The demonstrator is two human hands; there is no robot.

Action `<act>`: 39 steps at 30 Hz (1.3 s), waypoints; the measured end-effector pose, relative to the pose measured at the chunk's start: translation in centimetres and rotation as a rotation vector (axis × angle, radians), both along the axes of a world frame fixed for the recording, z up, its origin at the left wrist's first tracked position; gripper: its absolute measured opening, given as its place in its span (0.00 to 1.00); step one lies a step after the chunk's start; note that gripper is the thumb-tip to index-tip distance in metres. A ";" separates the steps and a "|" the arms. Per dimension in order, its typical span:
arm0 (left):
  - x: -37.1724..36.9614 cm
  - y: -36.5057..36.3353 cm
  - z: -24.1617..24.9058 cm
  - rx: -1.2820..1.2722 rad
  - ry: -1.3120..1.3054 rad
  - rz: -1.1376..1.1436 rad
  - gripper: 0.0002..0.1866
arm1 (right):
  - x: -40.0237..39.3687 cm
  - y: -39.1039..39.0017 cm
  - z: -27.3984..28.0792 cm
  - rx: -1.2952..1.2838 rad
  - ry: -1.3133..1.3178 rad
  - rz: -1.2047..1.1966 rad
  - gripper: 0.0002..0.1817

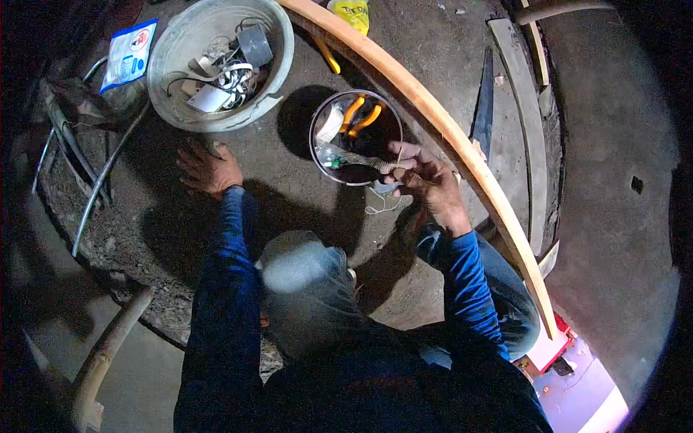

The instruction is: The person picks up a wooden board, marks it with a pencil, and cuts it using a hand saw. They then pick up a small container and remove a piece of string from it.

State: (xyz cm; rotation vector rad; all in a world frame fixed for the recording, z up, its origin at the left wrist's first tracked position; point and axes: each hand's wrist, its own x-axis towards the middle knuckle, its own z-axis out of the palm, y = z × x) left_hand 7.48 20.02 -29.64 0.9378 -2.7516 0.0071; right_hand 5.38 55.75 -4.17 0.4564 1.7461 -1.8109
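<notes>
My left hand (pixel 209 169) lies on the dirt floor with its fingers spread, just below a large grey tub (pixel 162 94). At the right rim of a small round bucket (pixel 312 141), my right hand (pixel 433 187) has its fingers closed around the end of a narrow, grey, ridged strip (pixel 361 160). I cannot make out what this strip is. It reaches across the bucket's opening. Inside the bucket are orange-handled pliers (pixel 352 112) and a white piece (pixel 330 124). A thin white string (pixel 382 206) hangs below my right fingers.
A long wooden strip (pixel 433 97) runs diagonally past my right arm. The tub holds tangled cables (pixel 234 79). A blue-and-white packet (pixel 128 58) and bent pipes (pixel 108 180) lie left. A dark saw-like blade (pixel 484 101) and a grey board (pixel 523 115) lie right.
</notes>
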 end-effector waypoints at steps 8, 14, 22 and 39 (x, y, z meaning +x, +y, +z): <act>-0.1 0.1 0.0 -0.022 -0.083 0.035 0.35 | 1.2 -0.3 -0.2 -0.092 0.074 -0.321 0.05; -0.2 0.0 0.2 -0.008 -0.069 0.029 0.35 | 1.5 -1.5 -1.7 0.400 0.412 -0.330 0.11; -0.2 0.1 0.1 -0.017 -0.078 0.036 0.34 | 1.6 -0.4 -1.7 0.286 0.401 -0.598 0.10; -0.1 0.0 0.0 -0.039 -0.133 0.055 0.36 | 9.6 7.3 -18.1 1.195 0.124 0.300 0.35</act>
